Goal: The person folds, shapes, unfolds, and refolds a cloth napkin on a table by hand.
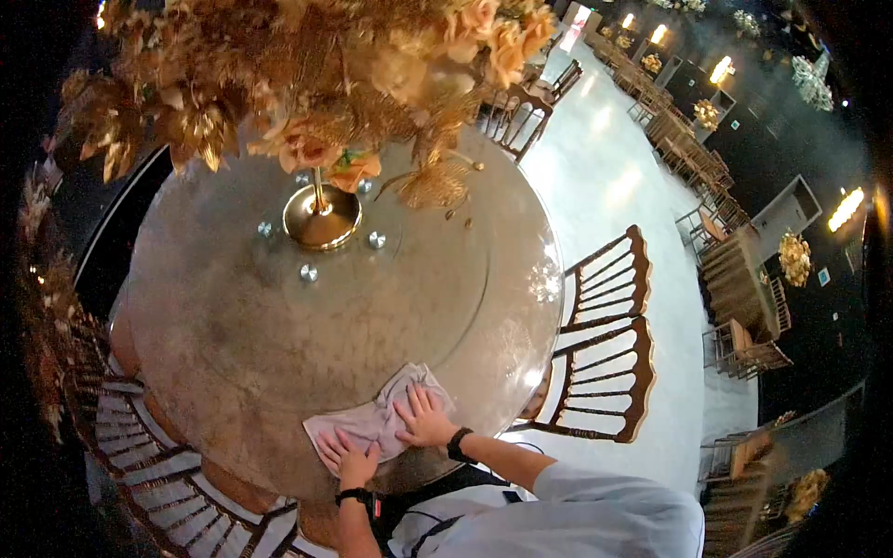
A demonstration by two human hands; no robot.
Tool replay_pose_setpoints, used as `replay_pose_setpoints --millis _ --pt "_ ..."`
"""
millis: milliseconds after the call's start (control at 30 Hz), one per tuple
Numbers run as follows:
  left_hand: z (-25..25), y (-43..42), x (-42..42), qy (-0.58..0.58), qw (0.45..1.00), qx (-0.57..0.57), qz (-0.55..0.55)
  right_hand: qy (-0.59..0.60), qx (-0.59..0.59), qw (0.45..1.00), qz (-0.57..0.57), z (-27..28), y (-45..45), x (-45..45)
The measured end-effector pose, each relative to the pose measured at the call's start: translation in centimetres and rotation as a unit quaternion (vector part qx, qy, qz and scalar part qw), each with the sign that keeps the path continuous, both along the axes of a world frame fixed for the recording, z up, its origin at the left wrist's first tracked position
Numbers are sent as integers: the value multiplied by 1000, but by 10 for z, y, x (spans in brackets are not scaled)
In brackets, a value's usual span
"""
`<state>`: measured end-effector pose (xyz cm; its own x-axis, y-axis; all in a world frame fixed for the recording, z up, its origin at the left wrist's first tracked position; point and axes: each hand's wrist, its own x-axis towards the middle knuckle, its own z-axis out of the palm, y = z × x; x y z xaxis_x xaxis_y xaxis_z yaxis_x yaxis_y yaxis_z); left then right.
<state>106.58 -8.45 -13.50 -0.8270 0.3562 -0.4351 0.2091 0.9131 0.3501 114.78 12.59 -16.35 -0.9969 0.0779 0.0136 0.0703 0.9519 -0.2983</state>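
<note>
A pale pinkish cloth (379, 417) lies spread on the round glass-topped table (279, 363), close to its near edge. My left hand (346, 458) rests flat on the cloth's left part, fingers spread. On its right part lies my right hand (424, 418), palm down with the fingers apart. Both hands press the cloth against the glass and neither grips it. Dark bands circle both wrists.
A gold vase base (322, 218) holding a large flower arrangement (353, 74) stands on the table's far part, ringed by several small glass candle holders (309, 272). Wooden chairs (600, 381) surround the table. More tables and chairs (739, 279) line the right side.
</note>
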Motion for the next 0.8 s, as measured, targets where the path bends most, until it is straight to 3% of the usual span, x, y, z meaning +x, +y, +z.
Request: replay_pose_setpoints --millis 200,500,800 --pt "8 6 -18 -27 999 4 -19 -126 -2 992 -6 12 4 -15" --pt "12 11 -28 -104 993 -49 -33 -103 -10 995 -8 7 7 -22" --pt "18 20 -37 -166 981 -94 -31 -176 -21 984 -1 21 8 -28"
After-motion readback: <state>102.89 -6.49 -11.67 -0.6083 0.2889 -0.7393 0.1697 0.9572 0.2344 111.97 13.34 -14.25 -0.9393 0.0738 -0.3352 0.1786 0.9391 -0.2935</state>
